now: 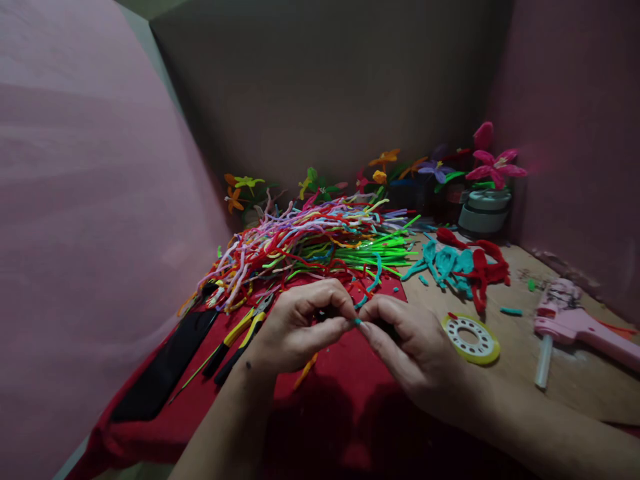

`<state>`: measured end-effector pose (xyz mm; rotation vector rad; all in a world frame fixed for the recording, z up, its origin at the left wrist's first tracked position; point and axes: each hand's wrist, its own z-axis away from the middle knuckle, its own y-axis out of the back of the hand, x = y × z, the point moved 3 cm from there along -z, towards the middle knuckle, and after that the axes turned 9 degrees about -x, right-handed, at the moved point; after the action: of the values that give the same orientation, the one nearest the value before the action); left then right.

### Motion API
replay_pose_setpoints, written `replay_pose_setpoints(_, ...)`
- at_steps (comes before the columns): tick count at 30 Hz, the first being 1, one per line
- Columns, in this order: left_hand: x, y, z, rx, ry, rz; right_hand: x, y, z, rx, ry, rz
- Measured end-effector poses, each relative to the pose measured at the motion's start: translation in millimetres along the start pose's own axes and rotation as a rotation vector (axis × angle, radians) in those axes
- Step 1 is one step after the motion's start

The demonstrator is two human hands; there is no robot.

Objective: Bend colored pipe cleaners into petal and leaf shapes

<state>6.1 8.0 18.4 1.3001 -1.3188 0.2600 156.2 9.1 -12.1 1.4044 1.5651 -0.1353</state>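
My left hand (313,320) and my right hand (405,337) meet in front of me over the red cloth (320,407). Both pinch a tiny teal piece of pipe cleaner (358,322) between thumb and forefinger; most of it is hidden by the fingertips. Just beyond the fingers curves a teal pipe cleaner (376,270). Yellow-and-black pliers (240,335) lie by my left wrist. Beside my right hand is a yellow-rimmed roll of tape (471,339) with a white core.
A big heap of coloured pipe cleaners (300,233) fills the middle back. Teal loops (445,263) and red loops (487,267) lie at right, near a pink glue gun (575,323). A black phone-like slab (167,367) is at left. Pipe-cleaner flowers (495,167) stand along the back.
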Motion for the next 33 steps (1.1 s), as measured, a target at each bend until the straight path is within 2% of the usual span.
replay_pose_setpoints(5,4.0,1.3,3.5,-0.031,-0.083,-0.047,5.4,-8.3,-0.9,-0.189,-0.413,-0.798)
replay_pose_setpoints(8,4.9,1.0,3.5,-0.036,-0.109,-0.056,9.6,-15.1,-2.1,-0.257,-0.562,-1.152)
replay_pose_setpoints(13,4.2,1.6,1.9,-0.056,-0.167,-0.146,15.6,-20.6,-4.0,-0.326,-0.644,-1.48)
replay_pose_setpoints(19,-0.1,-0.6,-2.1,-0.078,-0.198,-0.343,29.5,-24.4,-3.8,-0.381,-0.837,-1.778)
replay_pose_setpoints(21,-2.1,-1.6,-3.8,-0.061,-0.176,-0.357,32.2,-23.4,-4.5,-0.367,-0.847,-1.769)
replay_pose_setpoints(23,-4.6,-1.8,-5.3,-0.023,-0.122,-0.324,33.4,-20.5,-6.0,-0.31,-0.804,-1.657)
replay_pose_setpoints(28,-11.7,-1.6,-7.3,0.095,0.062,-0.102,31.3,-8.8,-11.0,-0.095,-0.594,-1.121)
replay_pose_setpoints(33,-18.0,-6.2,-8.0,0.152,0.229,0.187,26.8,-3.1,-12.8,0.014,-0.397,-0.64)
